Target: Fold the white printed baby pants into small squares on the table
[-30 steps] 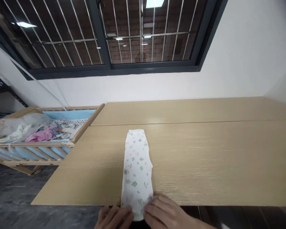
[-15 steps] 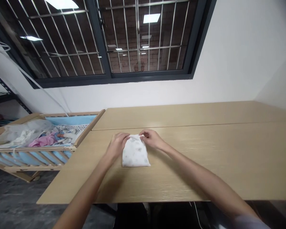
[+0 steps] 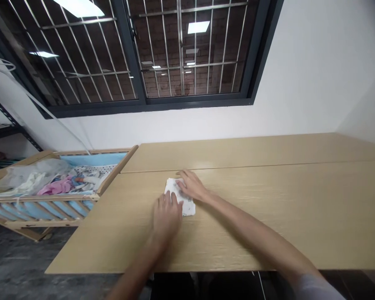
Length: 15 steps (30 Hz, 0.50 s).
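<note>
A small white baby garment (image 3: 187,206) with a pale green print lies folded into a compact rectangle on the light wooden table (image 3: 268,200). My left hand (image 3: 166,215) rests flat on its near left part, fingers stretched out. My right hand (image 3: 190,186) lies flat across its far right part, fingers extended and pressing down. Most of the cloth is hidden under both hands.
A wooden baby crib (image 3: 54,183) with blue lining stands left of the table, holding a heap of white and pink clothes (image 3: 54,180). A barred window (image 3: 150,50) fills the wall behind. Dark floor (image 3: 15,266) shows at the lower left.
The long strip of cloth was folded over away from me into a short rectangle. My hands moved from its far edge onto its top, the left one sliding nearer to me.
</note>
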Tool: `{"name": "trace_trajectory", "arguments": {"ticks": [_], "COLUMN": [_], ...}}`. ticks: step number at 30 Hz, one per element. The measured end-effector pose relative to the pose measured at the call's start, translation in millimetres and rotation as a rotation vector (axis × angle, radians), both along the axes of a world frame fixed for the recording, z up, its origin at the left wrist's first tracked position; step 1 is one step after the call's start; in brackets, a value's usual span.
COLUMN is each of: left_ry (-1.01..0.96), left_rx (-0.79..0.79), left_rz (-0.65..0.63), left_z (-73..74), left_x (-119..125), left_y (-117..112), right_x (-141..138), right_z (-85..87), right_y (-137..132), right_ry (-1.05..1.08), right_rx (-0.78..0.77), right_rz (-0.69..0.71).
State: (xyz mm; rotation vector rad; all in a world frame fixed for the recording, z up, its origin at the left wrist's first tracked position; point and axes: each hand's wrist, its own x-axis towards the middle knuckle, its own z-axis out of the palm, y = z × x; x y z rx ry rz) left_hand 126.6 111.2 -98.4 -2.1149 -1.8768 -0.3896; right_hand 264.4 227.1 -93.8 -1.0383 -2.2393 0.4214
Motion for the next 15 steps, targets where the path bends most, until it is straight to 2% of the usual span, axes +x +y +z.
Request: {"name": "trace_trajectory", "arguments": {"ticks": [2, 3, 4, 6, 8, 10, 15], "left_ry": [0.082, 0.117, 0.139, 0.156, 0.138, 0.107, 0.098], "left_rx": [0.01, 0.006, -0.002, -0.005, 0.008, 0.021, 0.021], "left_rz": [0.007, 0.0, -0.011, -0.031, -0.029, -0.019, 0.002], "left_z": [-18.6, -27.8, -36.1, -48.4, -54.0, -54.8, -53.1], "left_x": [8.6, 10.8, 11.7, 10.0, 5.9, 1.8, -1.5], "left_y": [-33.0, -45.1, -53.8, -62.4, -63.0, -60.6, -58.5], "right_x": [-4.3, -6.9, -9.3, -13.2, -15.3, -16.4, -15.5], "right_z": [2.8, 1.4, -1.9, -13.1, -26.6, -37.9, -47.6], "right_y": [-23.3, -33.6, -41.9, -50.6, -47.0, -32.2, 28.8], "right_ry": [-0.119, -0.17, -0.217, -0.295, -0.357, -0.401, -0.449], "right_rx": [0.09, 0.084, 0.056, -0.036, -0.107, -0.113, -0.062], "right_rz": [0.322, 0.468, 0.583, 0.696, 0.705, 0.673, 0.487]}}
